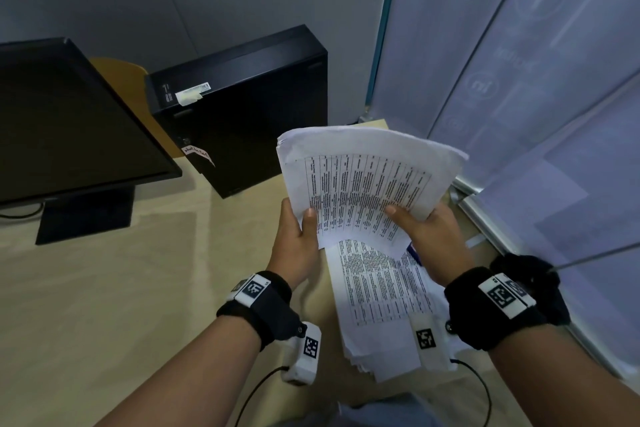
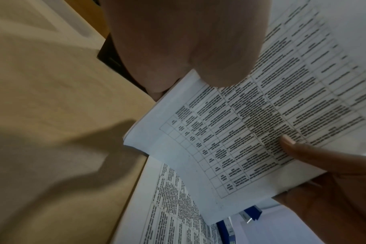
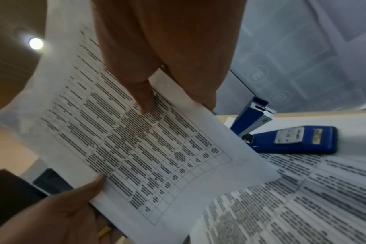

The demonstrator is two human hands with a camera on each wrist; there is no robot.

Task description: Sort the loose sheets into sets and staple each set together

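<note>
A set of printed sheets (image 1: 367, 180) with a table on top is lifted above the desk, curved at its far edge. My left hand (image 1: 299, 236) grips its near left corner, thumb on the print. My right hand (image 1: 426, 232) grips the near right edge, thumb on top. The same set (image 2: 240, 132) fills the left wrist view and shows again (image 3: 140, 140) in the right wrist view. Under it a pile of loose printed sheets (image 1: 377, 302) lies on the desk. A blue stapler (image 3: 290, 137) lies opened out flat on paper beside the pile; only a sliver of the stapler (image 1: 414, 252) shows from the head.
A black monitor (image 1: 69, 128) stands at the left and a black computer case (image 1: 242, 107) behind the papers. A frosted glass partition (image 1: 519, 80) runs along the right side. The beige desk (image 1: 121, 288) spreads to the left of the pile.
</note>
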